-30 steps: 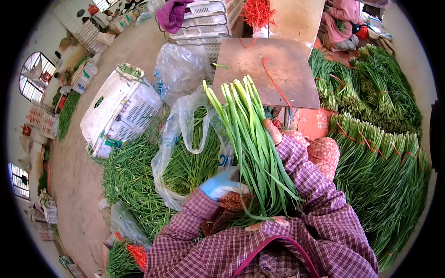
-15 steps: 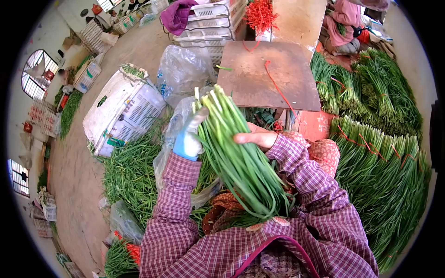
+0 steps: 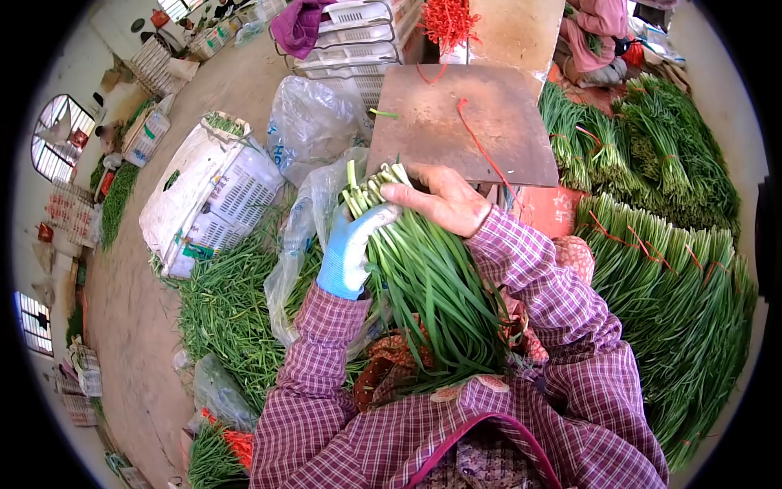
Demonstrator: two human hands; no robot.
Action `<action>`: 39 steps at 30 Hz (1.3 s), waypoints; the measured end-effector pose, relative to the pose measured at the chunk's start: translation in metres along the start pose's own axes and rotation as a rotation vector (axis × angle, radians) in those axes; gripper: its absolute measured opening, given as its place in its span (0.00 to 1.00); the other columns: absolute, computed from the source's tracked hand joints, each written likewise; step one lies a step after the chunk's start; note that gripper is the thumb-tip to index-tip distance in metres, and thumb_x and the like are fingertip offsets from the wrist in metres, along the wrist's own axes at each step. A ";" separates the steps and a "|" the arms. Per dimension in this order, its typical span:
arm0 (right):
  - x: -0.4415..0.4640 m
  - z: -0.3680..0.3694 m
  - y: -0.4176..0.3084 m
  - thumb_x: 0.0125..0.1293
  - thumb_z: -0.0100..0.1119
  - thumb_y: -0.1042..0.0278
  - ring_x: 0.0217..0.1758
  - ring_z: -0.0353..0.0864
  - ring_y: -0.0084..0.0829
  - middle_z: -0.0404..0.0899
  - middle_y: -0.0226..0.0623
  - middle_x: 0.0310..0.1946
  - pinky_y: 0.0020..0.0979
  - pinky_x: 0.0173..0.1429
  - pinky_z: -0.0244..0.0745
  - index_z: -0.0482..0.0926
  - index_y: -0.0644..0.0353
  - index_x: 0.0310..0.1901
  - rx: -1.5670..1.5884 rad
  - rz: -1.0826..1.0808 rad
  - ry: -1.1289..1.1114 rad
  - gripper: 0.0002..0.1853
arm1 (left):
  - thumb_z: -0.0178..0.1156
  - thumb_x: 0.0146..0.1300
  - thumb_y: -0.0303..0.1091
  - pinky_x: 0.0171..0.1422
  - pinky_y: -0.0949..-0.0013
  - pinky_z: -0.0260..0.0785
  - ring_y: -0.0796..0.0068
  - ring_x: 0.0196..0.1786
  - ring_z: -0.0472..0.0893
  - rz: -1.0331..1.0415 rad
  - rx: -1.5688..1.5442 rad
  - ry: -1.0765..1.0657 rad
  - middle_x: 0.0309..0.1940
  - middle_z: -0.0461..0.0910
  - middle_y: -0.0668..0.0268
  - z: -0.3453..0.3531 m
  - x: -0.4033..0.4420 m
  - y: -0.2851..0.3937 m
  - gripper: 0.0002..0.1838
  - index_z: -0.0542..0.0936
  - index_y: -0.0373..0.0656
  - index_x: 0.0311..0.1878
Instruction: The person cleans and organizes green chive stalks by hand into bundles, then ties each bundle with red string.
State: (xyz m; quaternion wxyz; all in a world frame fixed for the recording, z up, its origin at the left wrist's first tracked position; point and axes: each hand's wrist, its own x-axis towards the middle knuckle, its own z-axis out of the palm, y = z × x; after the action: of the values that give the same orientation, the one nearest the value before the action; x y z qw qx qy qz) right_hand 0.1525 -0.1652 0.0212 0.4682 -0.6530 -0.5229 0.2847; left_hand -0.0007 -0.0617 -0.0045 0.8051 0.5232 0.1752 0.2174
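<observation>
A thick bunch of garlic chives (image 3: 436, 285) hangs from my two hands, its pale cut ends up and its green leaves drooping toward my lap. My left hand (image 3: 354, 240), in a white and blue glove, is closed round the bunch from the left, just under the stem ends. From the right, my bare right hand (image 3: 440, 200) grips the same stems, its thumb lying across them near the top. Just beyond my hands is a brown board (image 3: 464, 122) with a red tie (image 3: 487, 151) lying across it.
Tied chive bundles (image 3: 664, 326) are stacked at the right. Loose chives (image 3: 224, 314) lie on the left beside a white crate (image 3: 244, 183) and a clear plastic bag (image 3: 318, 122). Red ties (image 3: 450, 24) hang behind the board. Another person in pink (image 3: 599, 41) sits at the far right.
My right hand has moved up from the middle of the bunch to its stem ends. The bunch has tipped, and its leaves now spread out lower.
</observation>
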 end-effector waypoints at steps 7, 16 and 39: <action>0.000 0.012 0.022 0.68 0.53 0.51 0.46 0.82 0.32 0.84 0.45 0.42 0.34 0.55 0.73 0.78 0.67 0.51 0.370 -0.019 0.187 0.24 | 0.60 0.62 0.26 0.50 0.72 0.75 0.76 0.45 0.81 0.030 -0.160 0.115 0.44 0.82 0.65 0.009 -0.007 0.003 0.15 0.78 0.37 0.53; 0.001 0.010 0.000 0.64 0.66 0.62 0.39 0.78 0.18 0.82 0.27 0.36 0.25 0.48 0.74 0.79 0.62 0.44 0.300 -0.066 0.110 0.13 | 0.58 0.64 0.27 0.54 0.71 0.75 0.74 0.50 0.81 0.073 -0.055 0.101 0.48 0.81 0.64 0.014 -0.011 0.007 0.16 0.77 0.37 0.55; 0.011 -0.037 -0.086 0.61 0.67 0.59 0.35 0.80 0.21 0.81 0.30 0.33 0.24 0.41 0.77 0.80 0.60 0.44 0.432 -0.276 0.274 0.15 | 0.61 0.66 0.39 0.27 0.74 0.70 0.81 0.24 0.67 0.229 -0.496 -0.436 0.39 0.79 0.65 0.002 0.015 0.090 0.14 0.78 0.40 0.48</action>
State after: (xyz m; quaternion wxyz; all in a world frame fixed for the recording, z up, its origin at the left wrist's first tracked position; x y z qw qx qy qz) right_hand 0.1519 -0.1652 0.1153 0.6968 -0.4932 -0.4661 0.2322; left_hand -0.0020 -0.0229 0.0786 0.8966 0.3619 -0.1192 0.2255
